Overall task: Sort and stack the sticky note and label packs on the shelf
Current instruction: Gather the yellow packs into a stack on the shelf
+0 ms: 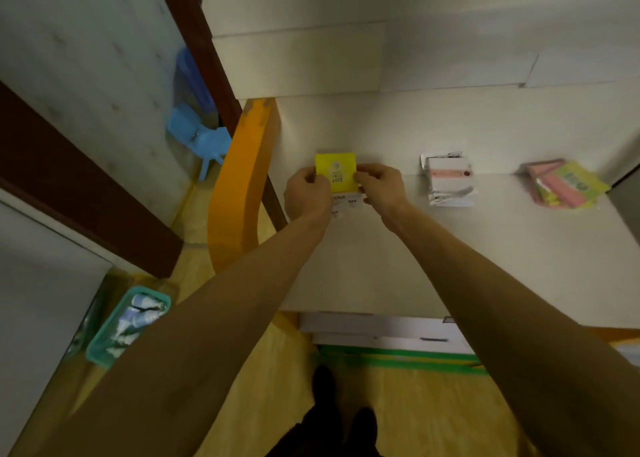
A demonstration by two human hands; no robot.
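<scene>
Yellow pack [336, 169] sits at the shelf's [381, 249] back left, pinched at its side edges by left hand [306, 195] and right hand [379, 186], over white label packs [348, 202]. Best squared onto them, edges flush, before letting go; pink-and-yellow pile [564, 185] lies well apart at right.

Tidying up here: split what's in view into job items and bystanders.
Job: yellow pack pinched by left hand and right hand; white packs; pink and green packs; shelf.
Bystanders: blue chair; teal basket.
</scene>
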